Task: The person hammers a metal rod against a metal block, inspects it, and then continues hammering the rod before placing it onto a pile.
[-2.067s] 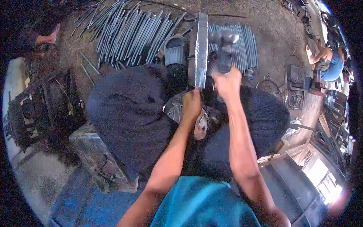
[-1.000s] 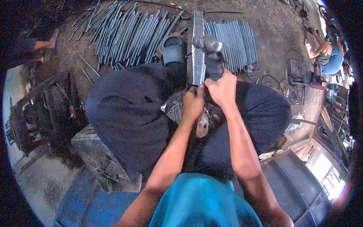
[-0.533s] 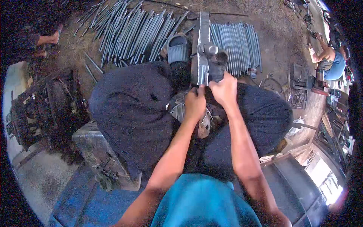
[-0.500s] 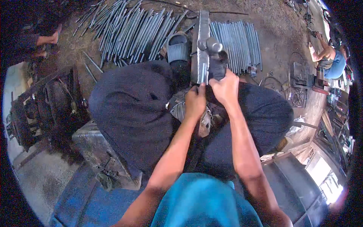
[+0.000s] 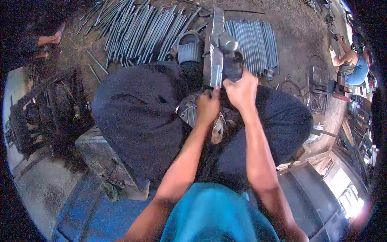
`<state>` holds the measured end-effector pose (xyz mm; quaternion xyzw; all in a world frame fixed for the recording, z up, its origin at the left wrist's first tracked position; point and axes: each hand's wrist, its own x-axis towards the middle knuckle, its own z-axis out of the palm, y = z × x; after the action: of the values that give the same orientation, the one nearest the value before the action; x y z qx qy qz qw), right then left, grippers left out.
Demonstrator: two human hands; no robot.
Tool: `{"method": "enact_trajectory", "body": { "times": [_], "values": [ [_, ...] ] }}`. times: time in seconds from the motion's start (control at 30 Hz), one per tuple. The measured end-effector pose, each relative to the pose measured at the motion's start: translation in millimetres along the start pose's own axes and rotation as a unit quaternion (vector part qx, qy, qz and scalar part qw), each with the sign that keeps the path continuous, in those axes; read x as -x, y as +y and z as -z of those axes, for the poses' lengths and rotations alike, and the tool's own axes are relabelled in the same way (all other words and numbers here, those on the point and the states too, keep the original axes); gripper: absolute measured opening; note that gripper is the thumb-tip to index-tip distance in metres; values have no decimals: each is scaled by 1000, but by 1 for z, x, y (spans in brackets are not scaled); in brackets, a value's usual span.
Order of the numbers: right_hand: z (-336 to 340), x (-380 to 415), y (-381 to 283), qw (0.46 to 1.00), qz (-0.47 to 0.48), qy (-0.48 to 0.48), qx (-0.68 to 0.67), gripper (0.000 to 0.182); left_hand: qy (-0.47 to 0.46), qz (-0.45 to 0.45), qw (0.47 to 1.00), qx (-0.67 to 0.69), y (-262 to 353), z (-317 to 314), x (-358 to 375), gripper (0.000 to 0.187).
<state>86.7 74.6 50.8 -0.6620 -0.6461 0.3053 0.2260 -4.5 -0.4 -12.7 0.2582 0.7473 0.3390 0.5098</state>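
My right hand point(image 5: 242, 92) is closed around the handle of a hammer, whose metal head point(image 5: 225, 42) is above a long, light-edged steel bar point(image 5: 218, 25). My left hand point(image 5: 208, 108) is closed at the bar's near end, fingers pinching a short shiny metal rod point(image 5: 216, 76) that lies along the bar's top. Whether the hammer head touches the bar cannot be made out. Part of the hammer's handle is hidden by my right hand and a dark shape beside it.
Many metal rods point(image 5: 141, 34) lie loosely at the upper left, and a neater row of rods point(image 5: 254, 46) lies right of the bar. A grey slipper point(image 5: 189, 48) is by my foot. Another person point(image 5: 352, 66) sits at far right. A worn block point(image 5: 111, 161) stands left.
The hammer head has shifted slightly upward in view, and my right hand has moved a little to the right. My left hand stays at the near end of the bar.
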Motion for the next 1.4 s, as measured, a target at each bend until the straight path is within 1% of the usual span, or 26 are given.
{"method": "enact_trajectory", "body": {
  "times": [0.1, 0.13, 0.17, 0.23, 0.3, 0.33, 0.37, 0.4, 0.5, 0.57, 0.63, 0.7, 0.73, 0.77, 0.8, 0.83, 0.87, 0.9, 1.03, 1.1, 1.17, 1.23, 1.27, 1.3, 1.37, 1.4],
  "values": [
    [34, -5, -36, 988, 33, 40, -148, 28, -13, 77, 997, -2, -12, -3, -5, 48],
    [44, 1, -51, 974, 69, 74, -203, 7, -13, 86, 996, -2, -15, -3, -2, 48],
    [46, 4, -47, 964, 61, 90, -241, 7, -15, 88, 996, 17, -15, -5, -6, 48],
    [38, 14, -21, 960, 137, 83, -229, 14, -16, 90, 995, 36, -11, -2, -7, 48],
    [-9, 36, 48, 983, 35, 94, -156, 23, -57, 116, 992, 16, 3, 6, -4, 47],
    [-11, 30, 48, 995, 33, 79, -59, 30, -55, 117, 991, 16, 7, 6, -3, 47],
    [-16, 24, 52, 997, -12, -22, 77, 35, -13, 80, 997, -17, 11, 4, 0, 47],
    [-15, 19, 43, 997, -13, -25, 71, 36, 25, 39, 998, -51, 16, 2, 3, 47],
    [9, -13, -12, 999, 18, -15, 36, 37, -9, 34, 999, 2, 30, 4, 4, 45],
    [28, -24, -26, 989, 128, 75, 19, 37, -29, 39, 998, 26, 25, 2, 7, 44],
    [55, -18, -56, 979, 122, 88, -135, 31, -15, 101, 994, 27, 3, -2, 0, 44],
    [67, -3, -70, 961, 95, 72, -251, 7, -5, 96, 995, 27, -7, -4, -5, 44],
    [63, 0, -50, 961, 246, 79, -103, 8, -14, 112, 993, 30, -6, -4, -6, 44],
    [51, 9, -34, 961, 215, 70, -162, 8, -24, 129, 991, 31, -5, -3, -7, 44],
    [31, 16, 12, 921, 355, 86, 136, 12, -22, 128, 991, 31, -1, -1, -7, 44],
    [16, 23, 22, 971, 225, 83, 22, 17, -6, 83, 997, 8, 4, 2, -5, 44],
    [4, 23, 34, 999, 9, -30, -39, 23, 8, 39, 999, -14, 7, 3, -1, 43],
    [-14, 19, 51, 997, -2, -38, 63, 28, 8, 38, 999, -15, 5, 1, 2, 43],
    [-1, -30, 16, 998, 22, -30, 60, 33, 36, 1, 999, 19, 9, 1, 9, 41],
    [27, -32, -24, 998, 39, 4, -42, 31, -40, 142, 981, 127, 21, 8, 6, 39],
    [52, -22, -51, 982, 63, 22, -174, 23, -21, 157, 978, 134, 10, 5, 4, 39],
    [62, -8, -46, 974, 138, 42, -175, 6, -32, 135, 978, 153, 12, 5, 0, 41],
    [55, 3, -30, 969, 180, 31, -168, 11, -31, 136, 978, 154, 15, 7, 1, 41],
    [43, 8, -5, 961, 270, 56, -10, 19, -24, 158, 979, 129, 28, 11, 5, 41],
    [7, 14, 13, 961, 221, 149, -73, 15, -17, 178, 978, 103, 31, 12, 4, 41],
    [-5, 13, 28, 994, 88, 50, -44, 17, 15, 122, 990, 69, 22, 7, 0, 40]
  ]
}}
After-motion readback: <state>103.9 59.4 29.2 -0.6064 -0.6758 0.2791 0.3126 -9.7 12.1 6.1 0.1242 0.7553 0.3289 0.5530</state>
